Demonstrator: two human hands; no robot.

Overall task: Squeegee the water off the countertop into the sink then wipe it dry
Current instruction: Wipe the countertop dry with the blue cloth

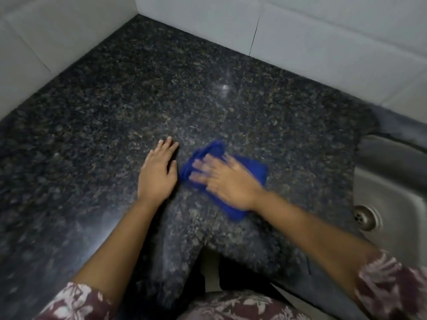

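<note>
Two tiled walls (pixel 323 42) and a sink (pixel 392 195) border countertop (pixel 161 100).

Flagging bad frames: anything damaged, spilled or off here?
Only a thin dark crooked line down the wall tiles, maybe a crack or open joint. The right hand presses the blue cloth on the counter; no spill visible.

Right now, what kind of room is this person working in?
Most likely a kitchen: a dark speckled stone countertop, a steel sink with a drain set into it at the right, and white tiles on the walls behind.
</note>
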